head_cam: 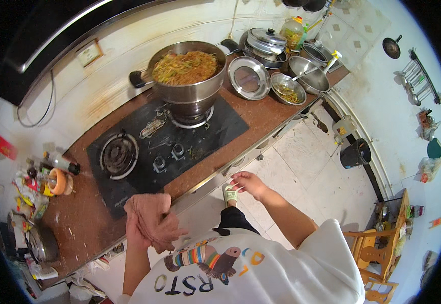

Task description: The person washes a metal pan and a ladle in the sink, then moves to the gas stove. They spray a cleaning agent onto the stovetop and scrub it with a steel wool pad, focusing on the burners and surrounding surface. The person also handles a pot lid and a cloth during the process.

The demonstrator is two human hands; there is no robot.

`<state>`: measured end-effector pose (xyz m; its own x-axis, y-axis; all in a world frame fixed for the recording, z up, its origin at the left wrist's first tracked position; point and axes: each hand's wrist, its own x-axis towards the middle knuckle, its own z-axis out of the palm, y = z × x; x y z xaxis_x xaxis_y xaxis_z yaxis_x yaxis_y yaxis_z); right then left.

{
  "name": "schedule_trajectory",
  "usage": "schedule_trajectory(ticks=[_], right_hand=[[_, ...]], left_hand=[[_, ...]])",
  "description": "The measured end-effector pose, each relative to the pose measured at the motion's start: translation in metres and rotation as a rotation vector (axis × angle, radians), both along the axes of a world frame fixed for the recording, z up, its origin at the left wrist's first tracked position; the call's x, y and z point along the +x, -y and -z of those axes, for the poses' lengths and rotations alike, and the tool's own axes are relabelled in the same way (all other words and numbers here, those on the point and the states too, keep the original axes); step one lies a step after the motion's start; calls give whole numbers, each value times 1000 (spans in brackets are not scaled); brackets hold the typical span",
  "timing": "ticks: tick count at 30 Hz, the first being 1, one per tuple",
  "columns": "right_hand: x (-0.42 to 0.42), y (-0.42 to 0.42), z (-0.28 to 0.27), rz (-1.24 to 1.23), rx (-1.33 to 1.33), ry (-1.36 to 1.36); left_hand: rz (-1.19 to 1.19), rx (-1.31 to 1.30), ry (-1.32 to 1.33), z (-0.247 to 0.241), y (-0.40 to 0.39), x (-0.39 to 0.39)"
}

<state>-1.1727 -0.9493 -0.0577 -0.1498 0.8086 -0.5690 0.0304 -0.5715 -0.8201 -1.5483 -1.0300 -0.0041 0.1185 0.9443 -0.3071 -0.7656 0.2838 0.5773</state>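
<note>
My left hand (137, 231) grips a bunched pinkish-brown cloth (154, 218) at the front edge of the counter, beside the gas hob. My right hand (250, 184) hangs empty over the floor in front of the counter, its fingers loosely curled and apart. On the far burner of the black glass gas hob (213, 133) stands a deep steel pot (190, 91), filled high with noodles and shredded vegetables (185, 67). The near burner (119, 155) holds no pan, and bits of food lie scattered around the knobs.
Right of the pot are a steel lid (249, 78), a bowl of vegetable scraps (291, 97) with a skimmer, a steel basin (311, 78) and an oil bottle (292, 32). Bottles and a mortar (57, 181) crowd the left end. A black bin (354, 154) and wooden chair (372, 252) stand right.
</note>
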Motion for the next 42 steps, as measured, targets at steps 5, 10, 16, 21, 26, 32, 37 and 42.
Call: schedule_trajectory(ticks=[5, 10, 16, 21, 26, 32, 37, 42], right_hand=[[89, -141, 29, 327, -25, -257], [112, -301, 62, 560, -229, -484], [127, -384, 98, 686, -358, -753], [122, -390, 94, 715, -373, -671], [128, -342, 73, 674, -377, -617], [138, -238, 15, 647, -395, -487], [169, -135, -30, 422, -319, -301], [173, -66, -83, 264, -114, -50]], left_hand=[[-22, -27, -207, -16, -55, 65], [-101, -260, -724, -15, -92, 110], [-196, -271, -904, -39, -112, 149], [-208, -277, -886, -42, -107, 161], [-64, -206, -907, -33, -106, 161], [60, -116, -788, -28, -107, 165], [226, 75, -835, -17, -139, 182], [412, 10, -558, -27, -171, 228]])
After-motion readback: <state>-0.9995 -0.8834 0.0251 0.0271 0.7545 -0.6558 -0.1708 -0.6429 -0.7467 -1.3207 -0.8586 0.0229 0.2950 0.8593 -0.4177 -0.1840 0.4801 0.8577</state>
